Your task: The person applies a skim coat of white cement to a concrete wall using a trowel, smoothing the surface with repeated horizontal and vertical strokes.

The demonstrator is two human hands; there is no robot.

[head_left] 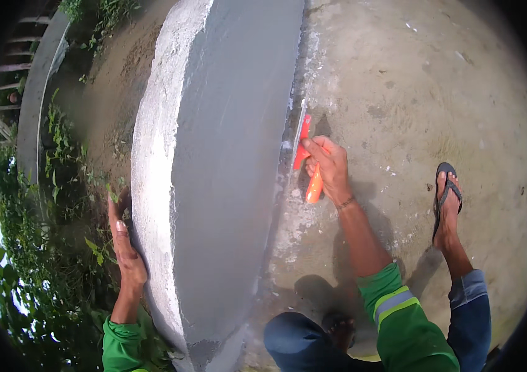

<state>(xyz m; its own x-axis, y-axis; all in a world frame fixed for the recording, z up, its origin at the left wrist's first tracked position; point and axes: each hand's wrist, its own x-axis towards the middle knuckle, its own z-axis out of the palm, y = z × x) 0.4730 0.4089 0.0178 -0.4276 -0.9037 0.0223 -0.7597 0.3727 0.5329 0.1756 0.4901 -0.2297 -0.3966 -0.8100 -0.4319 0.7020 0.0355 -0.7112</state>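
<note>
Low grey-faced wall (226, 155) and orange putty knife (302, 156)

Left hand (130, 260): fingers extended along the wall's outer side, nothing visibly held. Right hand (330, 168): fingers curled firmly around the putty knife, near the wall's foot. The knife is probably light and rigid, best gripped by its handle (314, 187).

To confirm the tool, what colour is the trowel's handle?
The handle is orange, clearest in the head view.

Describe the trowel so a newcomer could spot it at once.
Find the wide grey strip running top to bottom through the picture. Just past its right edge, over the tan floor, the right hand holds the trowel. Its bright orange sets it apart from the grey and tan around it.
</note>
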